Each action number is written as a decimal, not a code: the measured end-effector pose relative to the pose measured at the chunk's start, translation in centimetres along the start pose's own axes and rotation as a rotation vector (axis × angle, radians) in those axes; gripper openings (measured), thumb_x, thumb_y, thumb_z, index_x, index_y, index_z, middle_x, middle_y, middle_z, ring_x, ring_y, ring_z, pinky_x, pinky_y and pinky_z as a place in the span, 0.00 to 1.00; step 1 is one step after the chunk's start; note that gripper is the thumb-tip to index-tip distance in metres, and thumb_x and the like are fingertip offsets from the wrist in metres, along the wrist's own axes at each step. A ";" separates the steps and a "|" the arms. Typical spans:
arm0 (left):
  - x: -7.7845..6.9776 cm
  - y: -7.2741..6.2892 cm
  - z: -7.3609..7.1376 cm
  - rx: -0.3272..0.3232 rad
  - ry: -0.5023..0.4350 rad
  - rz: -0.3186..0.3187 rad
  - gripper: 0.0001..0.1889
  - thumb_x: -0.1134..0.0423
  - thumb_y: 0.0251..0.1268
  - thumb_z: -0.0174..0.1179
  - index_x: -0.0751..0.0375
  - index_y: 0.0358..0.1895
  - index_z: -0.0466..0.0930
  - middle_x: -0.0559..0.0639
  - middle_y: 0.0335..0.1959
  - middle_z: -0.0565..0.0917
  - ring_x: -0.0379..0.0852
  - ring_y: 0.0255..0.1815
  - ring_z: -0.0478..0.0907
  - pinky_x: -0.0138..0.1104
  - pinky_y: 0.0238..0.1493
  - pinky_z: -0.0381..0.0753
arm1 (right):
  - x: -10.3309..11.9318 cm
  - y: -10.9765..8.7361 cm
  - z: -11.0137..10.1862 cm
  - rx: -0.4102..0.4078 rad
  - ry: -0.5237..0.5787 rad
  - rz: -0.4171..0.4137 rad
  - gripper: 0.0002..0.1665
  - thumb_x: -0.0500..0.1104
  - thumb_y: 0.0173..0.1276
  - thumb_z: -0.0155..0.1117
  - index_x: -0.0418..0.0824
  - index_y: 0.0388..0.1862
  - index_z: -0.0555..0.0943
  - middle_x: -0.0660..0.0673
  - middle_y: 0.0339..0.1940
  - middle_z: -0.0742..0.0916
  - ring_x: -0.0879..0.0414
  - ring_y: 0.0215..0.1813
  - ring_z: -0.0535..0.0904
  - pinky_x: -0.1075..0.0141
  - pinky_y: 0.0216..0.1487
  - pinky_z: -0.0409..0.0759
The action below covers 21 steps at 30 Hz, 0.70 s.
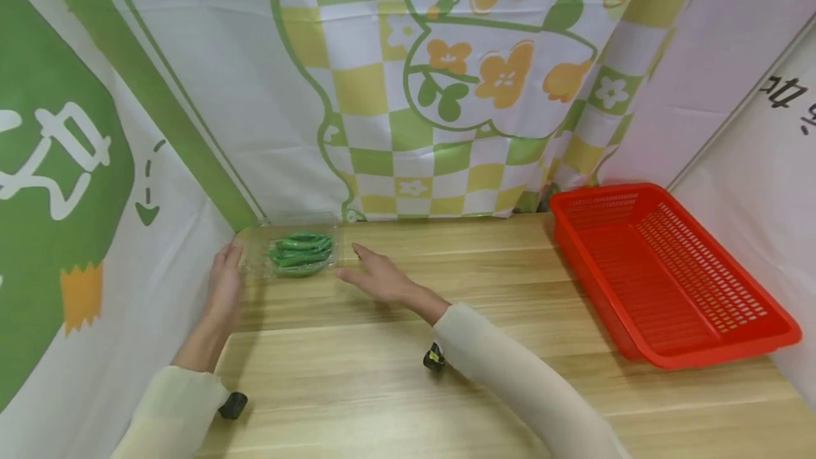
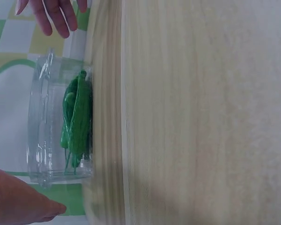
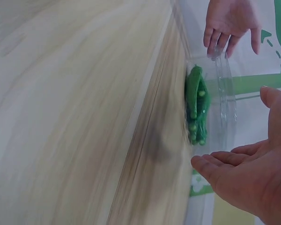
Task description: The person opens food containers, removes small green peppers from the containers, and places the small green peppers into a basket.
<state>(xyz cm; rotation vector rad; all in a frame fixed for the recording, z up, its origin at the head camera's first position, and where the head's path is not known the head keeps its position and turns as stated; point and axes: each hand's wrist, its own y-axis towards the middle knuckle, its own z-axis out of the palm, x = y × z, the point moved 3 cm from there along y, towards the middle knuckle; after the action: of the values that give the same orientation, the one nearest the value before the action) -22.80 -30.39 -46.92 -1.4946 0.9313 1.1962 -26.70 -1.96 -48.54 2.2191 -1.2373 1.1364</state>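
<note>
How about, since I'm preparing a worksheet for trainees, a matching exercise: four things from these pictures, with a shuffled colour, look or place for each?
Things:
1. Chili peppers
2. Plastic container
3. Plastic basket
4. Tabletop

Descriptions:
A. Red, with many small openings in its sides
B. Pale, wood-grained
C. Green, inside something see-through
D. Transparent, between the left hand and the right hand

Right pairs: 1-C, 2-D, 3-A, 4-B

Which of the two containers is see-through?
The clear plastic box, between the left hand and right hand: green peppers show through its walls. The other container, the basket, is red, with holes in its sides.
</note>
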 end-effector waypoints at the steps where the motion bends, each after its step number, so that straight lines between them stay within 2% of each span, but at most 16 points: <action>1: 0.0 0.2 0.0 0.009 -0.004 -0.011 0.41 0.40 0.87 0.32 0.57 0.87 0.26 0.52 0.89 0.29 0.51 0.88 0.26 0.45 0.88 0.29 | 0.1 0.3 0.2 0.002 0.004 0.001 0.51 0.65 0.83 0.51 0.34 0.87 0.52 0.38 0.86 0.65 0.45 0.84 0.63 0.53 0.84 0.65; 8: 0.1 1.4 0.1 0.038 -0.053 -0.047 0.41 0.39 0.86 0.30 0.57 0.87 0.26 0.53 0.89 0.28 0.51 0.88 0.26 0.44 0.88 0.27 | 0.9 1.7 1.4 0.001 0.070 0.025 0.54 0.69 0.82 0.49 0.37 0.88 0.48 0.39 0.87 0.62 0.45 0.85 0.61 0.54 0.85 0.63; 16: -1.1 1.3 0.5 0.089 -0.028 -0.031 0.38 0.45 0.88 0.27 0.60 0.86 0.23 0.55 0.88 0.24 0.53 0.87 0.21 0.45 0.87 0.23 | 1.4 3.4 2.3 -0.036 0.207 0.050 0.54 0.71 0.81 0.48 0.40 0.89 0.46 0.35 0.86 0.64 0.39 0.83 0.64 0.46 0.83 0.66; 21: -0.3 2.2 0.2 0.101 -0.005 -0.036 0.36 0.47 0.89 0.27 0.57 0.86 0.25 0.52 0.87 0.23 0.50 0.87 0.20 0.43 0.87 0.23 | 1.2 4.2 2.5 -0.067 0.271 0.061 0.51 0.68 0.83 0.49 0.42 0.89 0.47 0.34 0.86 0.64 0.38 0.83 0.63 0.43 0.83 0.66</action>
<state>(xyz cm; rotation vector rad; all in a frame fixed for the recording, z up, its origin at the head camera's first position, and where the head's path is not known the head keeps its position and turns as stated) -25.04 -30.69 -47.12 -1.4219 0.9441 1.1101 -28.62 -6.47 -49.39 1.9145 -1.2151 1.3467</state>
